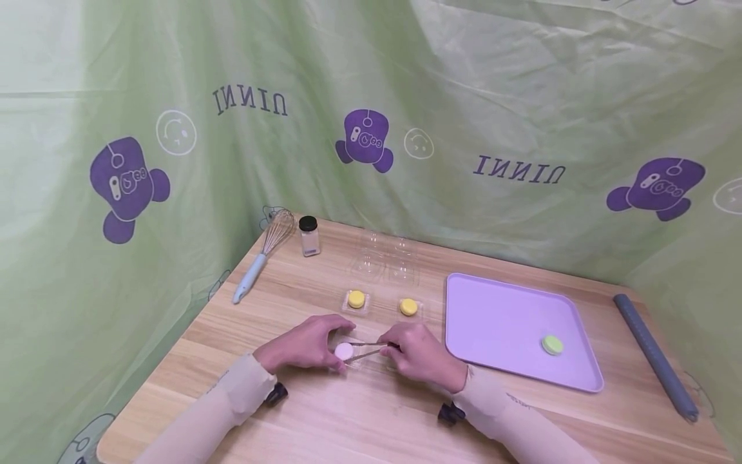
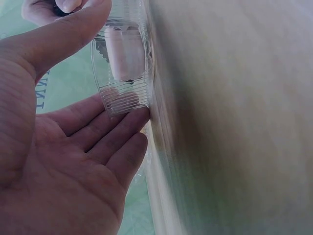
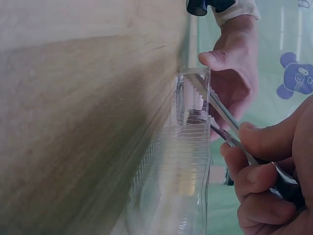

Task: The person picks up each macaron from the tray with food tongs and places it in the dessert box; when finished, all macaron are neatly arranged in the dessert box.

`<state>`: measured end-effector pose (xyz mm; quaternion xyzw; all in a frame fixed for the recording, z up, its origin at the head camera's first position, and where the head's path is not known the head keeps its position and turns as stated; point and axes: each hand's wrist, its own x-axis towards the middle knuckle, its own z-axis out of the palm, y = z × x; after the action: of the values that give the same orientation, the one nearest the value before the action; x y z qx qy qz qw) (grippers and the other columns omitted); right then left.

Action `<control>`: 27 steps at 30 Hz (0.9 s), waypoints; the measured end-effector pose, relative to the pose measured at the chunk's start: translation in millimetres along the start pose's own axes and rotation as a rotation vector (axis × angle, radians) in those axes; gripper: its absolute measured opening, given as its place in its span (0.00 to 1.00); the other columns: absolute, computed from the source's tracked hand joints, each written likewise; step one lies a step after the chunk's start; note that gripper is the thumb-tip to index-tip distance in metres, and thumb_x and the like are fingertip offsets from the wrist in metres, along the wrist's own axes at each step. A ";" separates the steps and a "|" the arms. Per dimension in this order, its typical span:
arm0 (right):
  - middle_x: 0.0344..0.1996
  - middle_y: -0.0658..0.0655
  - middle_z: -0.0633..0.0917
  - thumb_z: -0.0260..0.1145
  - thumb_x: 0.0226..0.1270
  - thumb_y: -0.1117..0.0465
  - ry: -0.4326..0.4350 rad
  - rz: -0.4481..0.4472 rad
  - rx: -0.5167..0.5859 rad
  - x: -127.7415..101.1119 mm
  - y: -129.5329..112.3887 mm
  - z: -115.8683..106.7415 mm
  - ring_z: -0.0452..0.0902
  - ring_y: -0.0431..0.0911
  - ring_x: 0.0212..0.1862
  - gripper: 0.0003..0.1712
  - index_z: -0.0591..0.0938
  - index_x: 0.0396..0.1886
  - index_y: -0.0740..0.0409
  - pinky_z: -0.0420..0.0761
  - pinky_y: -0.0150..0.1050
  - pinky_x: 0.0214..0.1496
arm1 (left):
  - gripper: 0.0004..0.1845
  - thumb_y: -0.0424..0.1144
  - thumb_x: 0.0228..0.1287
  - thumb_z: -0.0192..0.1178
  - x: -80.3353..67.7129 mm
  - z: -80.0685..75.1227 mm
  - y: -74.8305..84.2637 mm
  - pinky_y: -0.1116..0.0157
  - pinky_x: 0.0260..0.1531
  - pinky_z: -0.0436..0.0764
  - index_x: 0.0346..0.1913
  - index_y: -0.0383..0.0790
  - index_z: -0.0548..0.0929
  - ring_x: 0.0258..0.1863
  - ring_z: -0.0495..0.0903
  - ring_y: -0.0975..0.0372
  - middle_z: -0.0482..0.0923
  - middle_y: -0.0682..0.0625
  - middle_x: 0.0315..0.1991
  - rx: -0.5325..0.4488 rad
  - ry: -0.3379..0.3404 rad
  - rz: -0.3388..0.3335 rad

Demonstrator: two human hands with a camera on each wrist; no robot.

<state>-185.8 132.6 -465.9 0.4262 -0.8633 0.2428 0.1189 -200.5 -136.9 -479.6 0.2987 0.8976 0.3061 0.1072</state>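
A pale pink macaron sits inside a clear ridged plastic tray, low near the tabletop. My left hand holds the tray at its left end, thumb on the near side and fingers on the far side; in the left wrist view the fingertips touch the ridged wall. My right hand grips metal tongs, their arms spread on both sides of the pink macaron. Beyond the hands, a yellow macaron and a second yellow macaron lie in clear plastic compartments.
A purple tray with a green macaron lies to the right, beside a dark blue rolling pin. At the back are a clear plastic lid, a black-capped jar and a whisk. Green curtains surround the table.
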 end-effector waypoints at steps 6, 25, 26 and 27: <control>0.30 0.52 0.91 0.74 0.59 0.66 -0.023 0.016 0.022 0.4 3.1 1.8 0.84 0.37 0.32 0.06 0.90 0.37 0.60 0.86 0.26 0.37 | 0.44 0.50 0.41 0.83 0.4 0.6 -0.2 0.53 0.67 0.78 0.64 0.39 0.79 0.62 0.79 0.57 0.82 0.49 0.61 -0.007 0.000 -0.001; 0.32 0.52 0.91 0.74 0.61 0.64 -0.074 0.042 0.022 -1.4 4.3 -0.5 0.81 0.35 0.32 0.08 0.90 0.40 0.59 0.83 0.25 0.36 | 0.43 0.49 0.42 0.82 0.3 0.6 0.3 0.53 0.68 0.78 0.64 0.39 0.78 0.63 0.79 0.56 0.82 0.49 0.61 -0.024 0.000 -0.010; 0.32 0.52 0.91 0.74 0.61 0.64 -0.076 0.044 0.021 -1.4 4.1 -0.8 0.81 0.35 0.32 0.08 0.90 0.41 0.59 0.83 0.25 0.36 | 0.44 0.49 0.42 0.82 0.4 0.6 0.1 0.53 0.68 0.78 0.64 0.39 0.78 0.63 0.79 0.56 0.82 0.49 0.61 -0.023 0.000 -0.009; 0.32 0.51 0.91 0.74 0.61 0.64 -0.078 0.046 0.019 -1.7 4.0 -0.8 0.80 0.34 0.32 0.09 0.90 0.41 0.59 0.83 0.25 0.35 | 0.44 0.49 0.42 0.82 0.4 0.5 0.1 0.53 0.68 0.78 0.64 0.39 0.78 0.63 0.79 0.56 0.82 0.49 0.61 -0.025 -0.001 -0.009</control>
<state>-187.9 136.2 -467.1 0.4165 -0.8745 0.2369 0.0752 -200.6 -136.4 -480.0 0.2935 0.8950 0.3165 0.1125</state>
